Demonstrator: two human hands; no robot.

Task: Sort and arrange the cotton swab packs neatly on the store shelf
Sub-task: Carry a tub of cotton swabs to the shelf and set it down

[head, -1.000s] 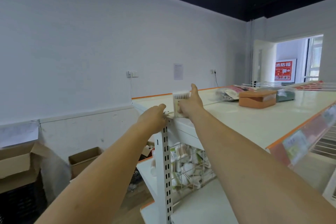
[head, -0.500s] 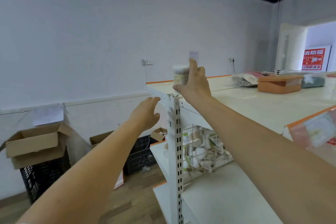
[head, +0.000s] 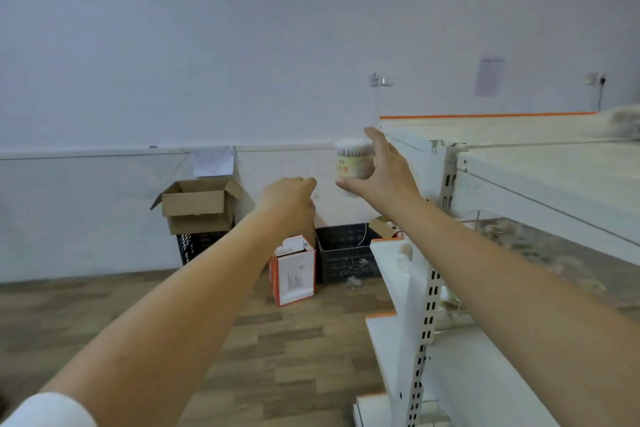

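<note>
The right hand (head: 379, 173) grips one round cotton swab tub (head: 352, 165) from the side, thumb under its base and fingers reaching over its top, holding it upright in the air just left of the shelf unit's top corner, clear of any board. The left hand (head: 290, 200) hangs lower and to the left with its fingers curled inward; its palm side faces away, so whether it holds anything cannot be told. Both forearms stretch out from the bottom edge, and a white sleeve (head: 48, 411) shows at the lower left corner. One white shelf unit (head: 540, 163) with orange edging stands at right, cut off by the right edge; three lower boards step down below its top board, and a perforated upright (head: 427, 319) runs down its front. Behind the right arm a wire basket (head: 512, 236) on a lower board holds packs too blurred to count. A blurred grey object lies at the top board's far right end. On the wooden floor (head: 138, 315) along the wall are two black crates (head: 341, 253): the left one carries two stacked cardboard boxes (head: 199, 206), the upper with open flaps; the right one's contents are unclear. One white and red carton (head: 293, 274) stands between them with its top flap open.
</note>
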